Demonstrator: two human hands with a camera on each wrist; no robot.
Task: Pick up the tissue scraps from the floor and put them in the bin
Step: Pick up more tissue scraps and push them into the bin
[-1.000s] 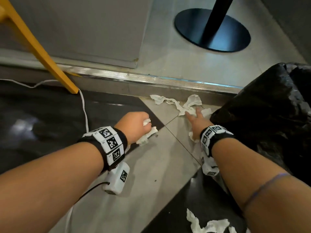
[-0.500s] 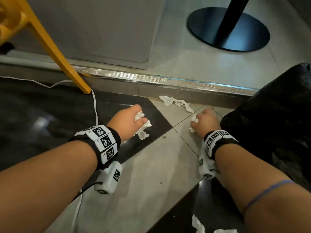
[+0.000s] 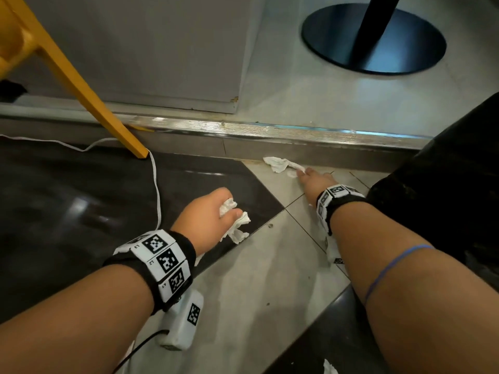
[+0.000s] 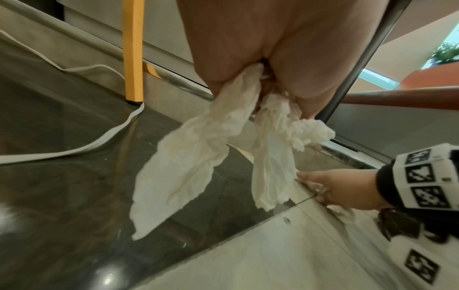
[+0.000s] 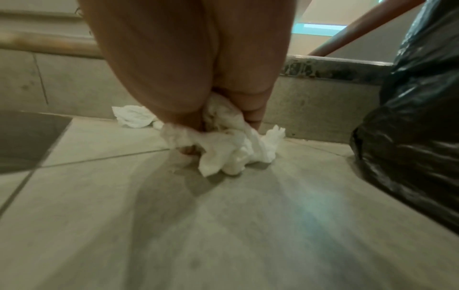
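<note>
My left hand (image 3: pixel 228 210) grips white tissue scraps (image 3: pixel 237 225) just above the dark floor tile; in the left wrist view they hang from the fist as long strips (image 4: pixel 188 162). My right hand (image 3: pixel 306 175) is low on the light tile, its fingertips at a crumpled scrap (image 3: pixel 279 163) lying against the step. In the right wrist view the thumb and fingers pinch a wad of tissue (image 5: pixel 233 151), and the loose scrap (image 5: pixel 134 117) lies beyond it. The bin with its black bag (image 3: pixel 445 190) stands right of my right arm. One more scrap (image 3: pixel 330 369) lies at the bottom edge.
A metal-edged step (image 3: pixel 270 130) crosses the floor just past the hands. A yellow chair leg (image 3: pixel 89 95) and a white cable (image 3: pixel 156 184) are on the left. A black round table base (image 3: pixel 374 39) sits on the raised floor.
My right hand closed on the tissue by the bin, then reached forward and left to the last scrap at the step. The left hand kept hold of its tissue.
</note>
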